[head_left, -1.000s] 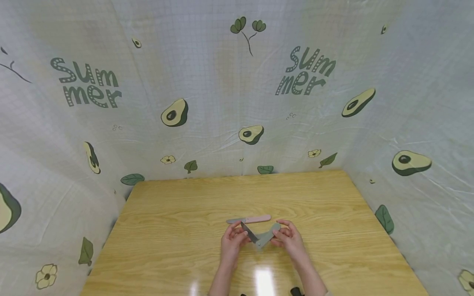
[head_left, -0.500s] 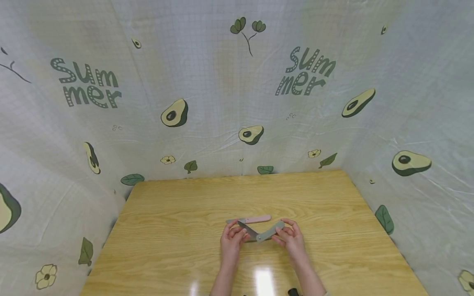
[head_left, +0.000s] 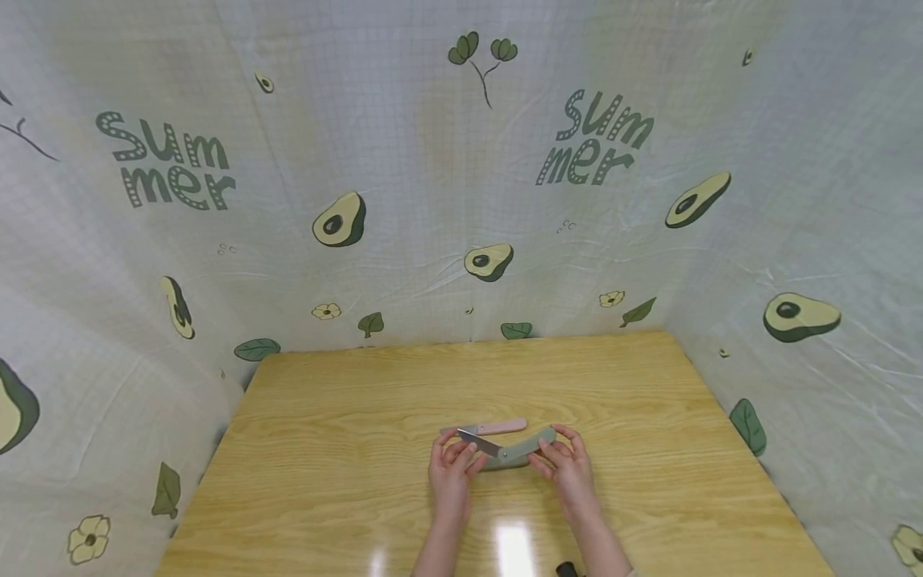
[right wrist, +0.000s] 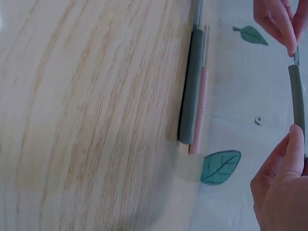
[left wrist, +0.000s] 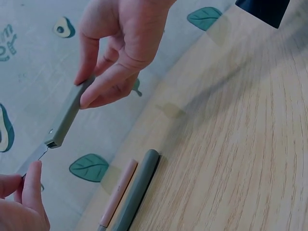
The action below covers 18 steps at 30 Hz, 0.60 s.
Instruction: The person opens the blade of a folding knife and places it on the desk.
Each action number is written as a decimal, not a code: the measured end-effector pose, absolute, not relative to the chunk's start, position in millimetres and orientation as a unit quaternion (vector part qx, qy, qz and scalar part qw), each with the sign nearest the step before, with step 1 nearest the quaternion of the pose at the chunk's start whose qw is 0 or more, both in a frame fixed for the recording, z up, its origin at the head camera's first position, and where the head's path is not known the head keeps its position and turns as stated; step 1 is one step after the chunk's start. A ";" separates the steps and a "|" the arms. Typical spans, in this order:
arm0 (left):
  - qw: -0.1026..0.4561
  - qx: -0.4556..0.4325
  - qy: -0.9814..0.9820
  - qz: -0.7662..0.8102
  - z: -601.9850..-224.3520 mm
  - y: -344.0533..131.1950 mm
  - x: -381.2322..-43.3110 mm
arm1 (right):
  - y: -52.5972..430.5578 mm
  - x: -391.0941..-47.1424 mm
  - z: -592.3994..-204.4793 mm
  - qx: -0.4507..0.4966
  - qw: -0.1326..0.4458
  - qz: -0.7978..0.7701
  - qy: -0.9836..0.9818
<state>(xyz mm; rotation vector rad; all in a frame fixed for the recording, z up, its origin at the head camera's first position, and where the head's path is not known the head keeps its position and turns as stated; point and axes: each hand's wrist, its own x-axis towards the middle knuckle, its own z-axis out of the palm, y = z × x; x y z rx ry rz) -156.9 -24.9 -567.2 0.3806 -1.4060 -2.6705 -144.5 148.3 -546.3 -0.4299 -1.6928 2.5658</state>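
A folding knife (head_left: pixel 530 445) with a pale green handle is held above the table, its blade swung partly out at a wide angle. My left hand (head_left: pixel 450 477) pinches the blade between thumb and fingers. At the other end, my right hand (head_left: pixel 568 469) grips the handle's butt. Below it on the table lies a second green-handled knife (left wrist: pixel 137 192), partly covered by the held one in the head view. A pink-handled knife (head_left: pixel 502 426) lies just beyond, its blade pointing left and partly hidden behind my left fingertips.
The wooden table (head_left: pixel 332 449) spreads out on both sides of the hands. A printed cloth (head_left: pixel 411 160) hangs along its back and sides. Near the front edge, a small black object (head_left: pixel 566 569) shows beside the right forearm.
The angle between blade and handle has widened from a narrow V to nearly straight. The hinge has risen, uncovering more of the green knife lying below, and my hands have spread slightly apart.
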 end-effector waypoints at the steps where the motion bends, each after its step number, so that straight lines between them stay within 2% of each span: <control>1: 0.051 0.123 -0.459 -0.878 -566.5 -24.7 -156.3 | 148.0 -144.5 -545.6 -0.139 0.019 0.830 -0.540; 18: 0.097 0.129 -0.437 -0.885 -560.4 -16.8 -152.1 | 138.8 -138.2 -544.8 -0.133 0.052 0.868 -0.476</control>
